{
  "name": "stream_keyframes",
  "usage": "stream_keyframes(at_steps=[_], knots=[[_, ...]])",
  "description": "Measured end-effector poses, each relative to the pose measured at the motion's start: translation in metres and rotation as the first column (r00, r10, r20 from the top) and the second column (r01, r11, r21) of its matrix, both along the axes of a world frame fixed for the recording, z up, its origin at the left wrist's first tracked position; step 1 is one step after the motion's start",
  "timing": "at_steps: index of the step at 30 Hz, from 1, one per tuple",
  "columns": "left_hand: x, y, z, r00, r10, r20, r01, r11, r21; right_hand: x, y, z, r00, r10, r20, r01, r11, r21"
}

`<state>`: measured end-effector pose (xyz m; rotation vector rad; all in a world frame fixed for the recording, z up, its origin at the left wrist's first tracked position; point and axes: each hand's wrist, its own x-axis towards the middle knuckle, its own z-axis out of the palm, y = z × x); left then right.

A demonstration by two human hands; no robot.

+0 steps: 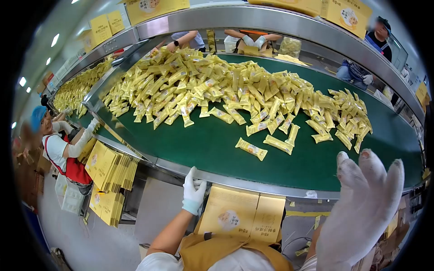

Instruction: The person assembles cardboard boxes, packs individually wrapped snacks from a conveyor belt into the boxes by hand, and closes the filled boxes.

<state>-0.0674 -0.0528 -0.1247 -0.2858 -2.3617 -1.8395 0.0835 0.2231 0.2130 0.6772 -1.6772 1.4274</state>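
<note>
My left hand (193, 192), in a white glove, rests at the near metal edge of the green conveyor belt (203, 153), beside a yellow printed cardboard box (230, 212) in front of my body. Its fingers are apart and nothing shows in them. My right hand (364, 207), in a white glove, is raised close to the camera at the right, fingers spread and empty. Beyond my hands lies a large pile of yellow wrapped packets (217, 86). A few loose packets, one of them a single packet (251, 149), lie nearer on the belt.
Flattened yellow cartons (108, 169) are stacked at the left, beside a co-worker in a blue cap and red apron (74, 169). Across the belt, co-workers' arms and gloved hands (254, 41) show. A metal rail (253, 16) arches overhead, with yellow boxes (346, 16) on it.
</note>
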Motion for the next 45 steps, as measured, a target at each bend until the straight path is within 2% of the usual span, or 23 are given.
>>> stream_keyframes(at_steps=[1, 2, 5, 8, 10, 11, 12, 14, 17, 18, 19, 21, 22, 24, 25, 29, 31, 35, 39, 41, 43, 44, 45], knots=[[0.004, -0.006, 0.001, 0.992, -0.005, 0.124, 0.001, 0.999, 0.037, 0.001, 0.005, -0.003, 0.997, 0.000, -0.073, 0.010, 0.991, 0.134], [0.005, -0.011, -0.001, 0.995, 0.004, 0.103, -0.006, 1.000, 0.023, 0.001, 0.011, -0.005, 0.988, 0.015, -0.151, 0.024, 0.967, 0.254], [0.007, -0.017, 0.004, 0.997, 0.051, 0.052, -0.050, 0.999, -0.017, 0.030, -0.008, 0.005, 0.989, -0.122, -0.081, 0.141, 0.940, 0.310], [0.009, -0.013, 0.009, 0.998, 0.052, 0.037, -0.054, 0.997, 0.049, 0.050, -0.026, 0.012, 0.972, -0.236, -0.016, 0.224, 0.898, 0.379], [0.015, -0.011, 0.015, 0.999, 0.003, 0.050, -0.007, 0.997, 0.080, 0.048, -0.038, 0.008, 0.980, -0.197, -0.020, 0.198, 0.979, 0.051], [0.018, -0.010, 0.017, 0.999, -0.014, 0.039, 0.012, 0.998, 0.066, 0.046, -0.058, 0.005, 0.976, -0.217, 0.015, 0.215, 0.954, -0.210], [0.021, -0.008, 0.018, 0.999, -0.037, 0.032, 0.036, 0.998, 0.050, 0.048, -0.061, 0.001, 0.976, -0.189, 0.110, 0.212, 0.940, -0.267], [0.024, -0.005, 0.019, 0.999, -0.037, -0.005, 0.038, 0.996, 0.076, 0.049, -0.053, -0.012, 0.961, -0.088, 0.263, 0.166, 0.943, -0.289], [0.031, -0.003, 0.021, 0.999, -0.039, -0.033, 0.043, 0.993, 0.108, 0.057, -0.039, -0.009, 0.966, -0.099, 0.240, 0.109, 0.994, -0.029], [0.030, -0.003, 0.015, 0.997, -0.020, -0.069, 0.027, 0.995, 0.099, 0.049, -0.031, -0.004, 0.996, -0.087, -0.007, 0.087, 0.989, 0.119], [0.031, -0.002, 0.024, 0.994, 0.008, -0.112, 0.003, 0.996, 0.092, 0.051, -0.034, -0.001, 0.997, -0.069, -0.046, 0.073, 0.992, 0.104], [0.041, -0.007, 0.036, 0.999, -0.011, 0.048, 0.007, 0.997, 0.082, 0.058, -0.039, 0.005, 0.992, -0.034, -0.123, 0.044, 0.996, 0.079], [0.043, -0.009, 0.034, 0.997, -0.007, 0.079, 0.001, 0.997, 0.075, 0.070, -0.062, -0.002, 0.991, -0.127, -0.031, 0.124, 0.988, -0.091], [0.038, -0.013, 0.016, 0.995, 0.038, -0.092, -0.046, 0.995, -0.085, 0.072, -0.080, -0.005, 0.899, -0.398, 0.182, 0.419, 0.904, -0.090], [0.040, -0.015, 0.011, 0.998, 0.037, -0.045, -0.040, 0.997, -0.059, 0.068, -0.082, -0.008, 0.926, -0.291, 0.239, 0.330, 0.933, -0.144], [0.049, -0.015, 0.021, 0.997, -0.021, 0.069, 0.017, 0.998, 0.054, 0.048, -0.118, 0.004, 0.968, -0.241, 0.066, 0.224, 0.953, 0.204], [0.053, -0.016, 0.026, 0.999, -0.024, 0.046, 0.024, 1.000, 0.014, 0.048, -0.133, 0.014, 0.966, -0.182, 0.183, 0.181, 0.983, 0.020], [0.064, -0.028, 0.033, 0.999, -0.013, 0.048, 0.015, 0.999, -0.046, 0.053, -0.094, -0.013, 0.907, 0.191, 0.375, -0.040, 0.926, -0.375], [0.069, -0.038, 0.018, 0.990, -0.021, 0.140, 0.032, 0.997, -0.071, 0.066, -0.081, -0.030, 0.985, -0.084, 0.153, 0.086, 0.996, -0.005], [0.067, -0.041, -0.004, 0.974, -0.064, 0.219, 0.106, 0.977, -0.186, 0.072, -0.058, -0.055, 0.959, -0.142, 0.244, 0.107, 0.983, 0.151], [0.066, -0.043, -0.017, 0.931, -0.134, 0.339, 0.216, 0.952, -0.216, 0.063, -0.029, -0.102, 0.804, -0.152, 0.575, 0.046, 0.980, 0.194], [0.064, -0.043, -0.028, 0.931, -0.118, 0.346, 0.240, 0.912, -0.334, 0.055, -0.020, -0.131, 0.666, -0.155, 0.730, 0.040, 0.984, 0.172], [0.059, -0.041, -0.043, 0.927, -0.116, 0.356, 0.276, 0.855, -0.440, 0.052, -0.001, -0.173, 0.495, -0.263, 0.829, 0.061, 0.961, 0.268]])
